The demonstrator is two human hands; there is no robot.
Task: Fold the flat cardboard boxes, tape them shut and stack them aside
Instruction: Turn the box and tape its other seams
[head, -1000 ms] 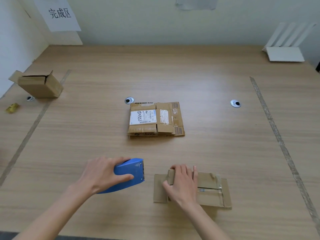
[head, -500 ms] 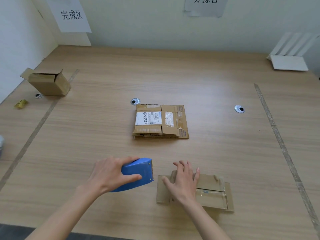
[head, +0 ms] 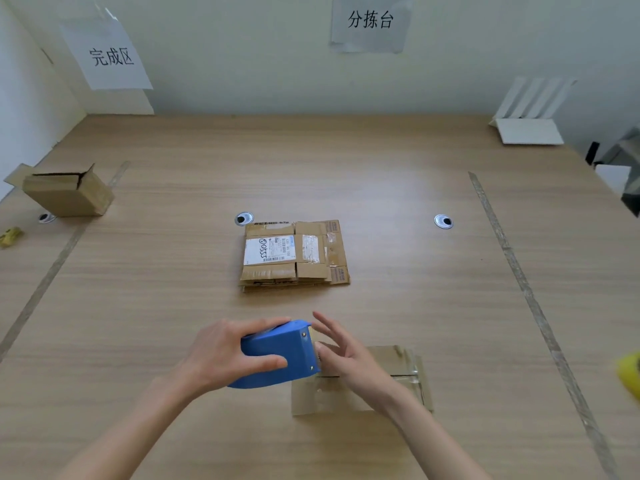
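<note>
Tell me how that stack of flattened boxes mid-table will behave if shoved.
The stack of flattened boxes would probably slide flat rather than tip, lying low and wide. Its loose layers look uneven, so the top ones may shift. Likely light, being thin cardboard.

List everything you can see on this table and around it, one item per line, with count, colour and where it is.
tape dispenser: one, blue, near centre, gripped by the left hand
flat box: one, brown, near edge, under the right hand
stack of flat boxes: one pile, brown with a white label, table centre
folded box: one, brown, top flaps open, far left
cable holes: three, silver and black, in a row across the middle of the table
paper signs: two, white with black characters, on the walls
white rack: one, far right corner
yellow scrap: one, left edge
yellow object: one, blurred, right edge
table: one, light wood
left hand: on the dispenser
right hand: fingers at the dispenser's front
</note>
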